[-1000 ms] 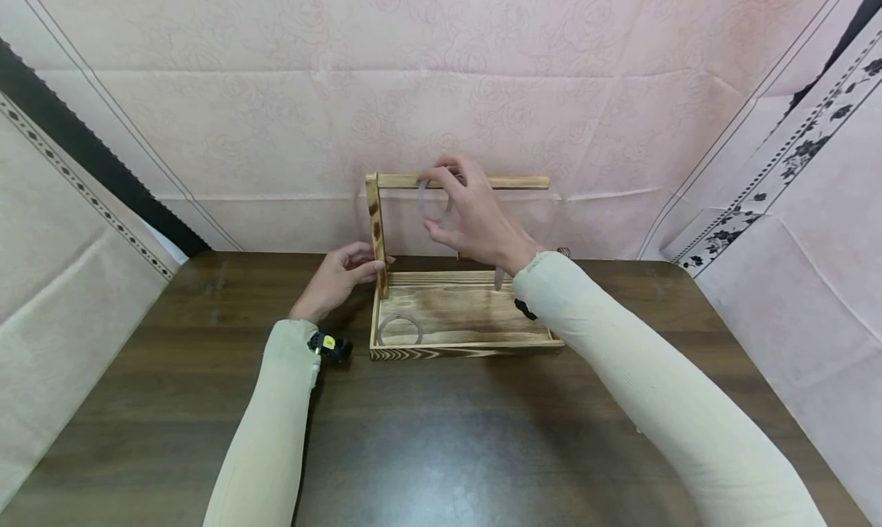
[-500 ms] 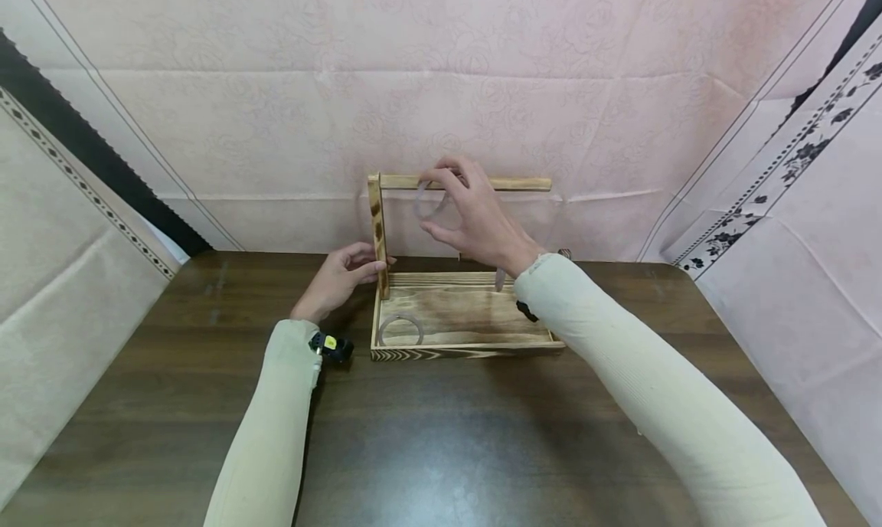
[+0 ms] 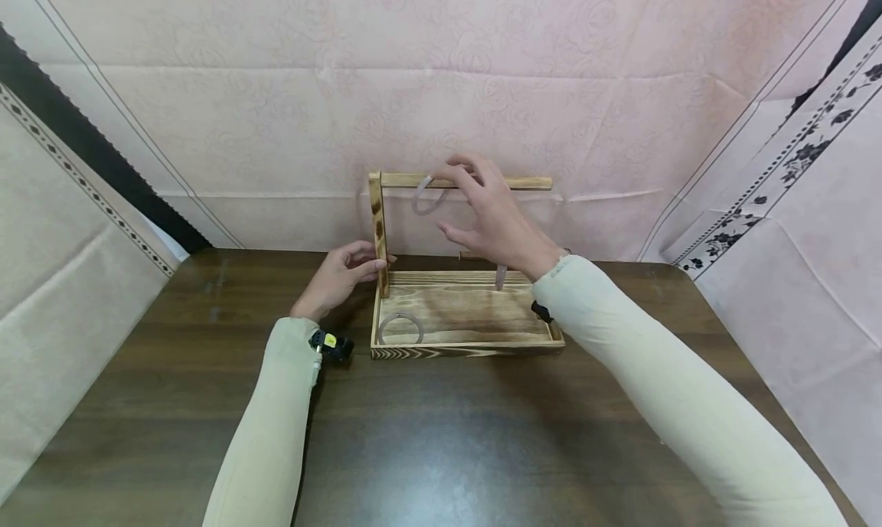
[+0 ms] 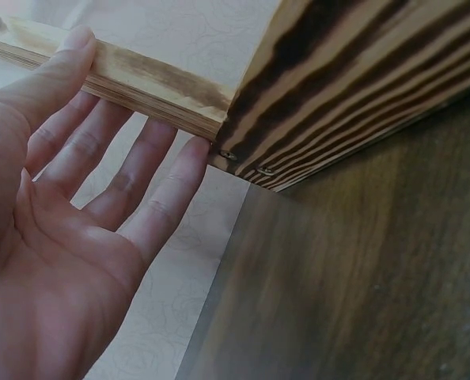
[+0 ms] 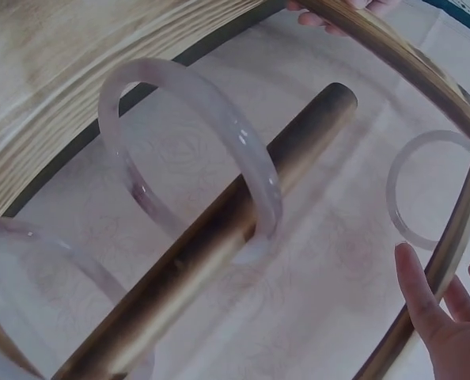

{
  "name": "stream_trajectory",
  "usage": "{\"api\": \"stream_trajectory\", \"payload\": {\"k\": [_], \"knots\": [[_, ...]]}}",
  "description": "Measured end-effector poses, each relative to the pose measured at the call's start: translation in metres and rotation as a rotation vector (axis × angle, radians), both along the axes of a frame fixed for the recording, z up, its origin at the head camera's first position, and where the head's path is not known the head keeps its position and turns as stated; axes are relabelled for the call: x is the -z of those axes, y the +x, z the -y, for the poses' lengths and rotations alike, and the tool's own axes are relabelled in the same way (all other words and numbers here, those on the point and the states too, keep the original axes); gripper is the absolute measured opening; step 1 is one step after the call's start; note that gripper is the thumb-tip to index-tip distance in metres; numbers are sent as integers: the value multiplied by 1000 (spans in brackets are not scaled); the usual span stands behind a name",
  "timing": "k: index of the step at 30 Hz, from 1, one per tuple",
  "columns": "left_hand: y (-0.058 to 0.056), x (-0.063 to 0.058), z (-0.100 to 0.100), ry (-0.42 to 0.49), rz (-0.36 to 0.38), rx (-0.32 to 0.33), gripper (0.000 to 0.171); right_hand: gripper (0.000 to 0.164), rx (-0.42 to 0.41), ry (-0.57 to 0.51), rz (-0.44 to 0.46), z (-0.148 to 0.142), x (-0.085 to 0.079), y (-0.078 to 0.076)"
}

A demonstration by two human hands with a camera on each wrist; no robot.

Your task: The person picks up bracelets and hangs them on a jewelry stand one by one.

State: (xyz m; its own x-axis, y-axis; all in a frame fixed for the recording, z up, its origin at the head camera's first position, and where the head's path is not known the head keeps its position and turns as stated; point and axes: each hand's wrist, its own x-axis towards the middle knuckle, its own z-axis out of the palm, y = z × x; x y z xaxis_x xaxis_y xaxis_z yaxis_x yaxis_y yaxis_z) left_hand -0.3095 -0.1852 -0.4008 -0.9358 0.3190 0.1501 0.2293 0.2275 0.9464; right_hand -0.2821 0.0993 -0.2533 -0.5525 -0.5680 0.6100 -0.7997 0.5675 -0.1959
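Gripping wooden upright (image 3: pixel 378 219), left hand (image 3: pixel 342 274)

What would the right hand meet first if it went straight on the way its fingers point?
Most likely the right hand would meet the ring on the top bar; whether they already touch is unclear. Farther left stands the post, though depth is hard to judge.

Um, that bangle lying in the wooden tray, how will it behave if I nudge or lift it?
The bangle is a thin, evenly round hoop, so it's probably stiff and fairly light. Lying seemingly flat in the wooden tray, it would likely slide rather than roll if nudged, and the raised rim should stop it.
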Motion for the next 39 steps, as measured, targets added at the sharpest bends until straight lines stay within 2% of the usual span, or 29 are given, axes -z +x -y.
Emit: {"api": "stream_trajectory", "payload": {"k": [13, 21, 28, 39], "knots": [[1, 0, 1, 3, 5, 0, 41, 58, -31, 39, -40, -10, 2, 13], [0, 0, 0, -2, 12, -6, 37, 52, -44, 43, -51, -15, 7, 18], [-2, 3, -1, 15, 15, -2, 35, 48, -63, 56, -40, -18, 12, 22], [-2, 3, 1, 1, 6, -6, 37, 44, -67, 148, -10, -20, 16, 31]]}}
